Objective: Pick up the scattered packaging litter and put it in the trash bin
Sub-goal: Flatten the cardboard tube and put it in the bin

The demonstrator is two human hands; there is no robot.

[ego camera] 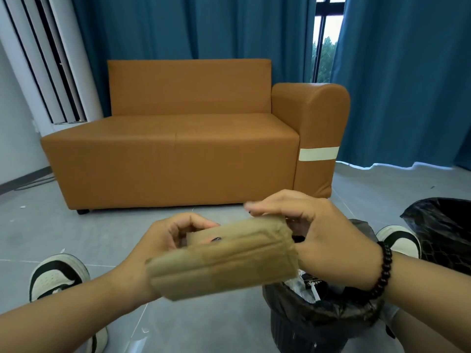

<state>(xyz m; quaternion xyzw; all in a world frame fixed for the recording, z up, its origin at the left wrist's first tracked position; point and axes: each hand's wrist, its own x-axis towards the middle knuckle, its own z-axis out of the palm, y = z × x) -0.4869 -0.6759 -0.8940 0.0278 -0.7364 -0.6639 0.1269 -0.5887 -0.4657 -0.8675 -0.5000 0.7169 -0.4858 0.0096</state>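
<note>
A folded piece of brown cardboard packaging (224, 261), with tape along it, is held in front of me above the floor. My left hand (163, 238) grips its left end with curled fingers. My right hand (313, 225) grips its right end from above; a black bead bracelet circles that wrist. A small black trash bin (318, 327) lined with a black bag stands on the floor just below and to the right of the cardboard. Clear plastic wrapping (303, 286) lies inside it.
An orange sofa (178, 149) stands ahead against blue curtains. A second black bag-lined bin (446, 233) sits at the right edge. My two shoes (56, 276) rest on the grey tile floor. Small white scraps (22, 207) dot the floor at left.
</note>
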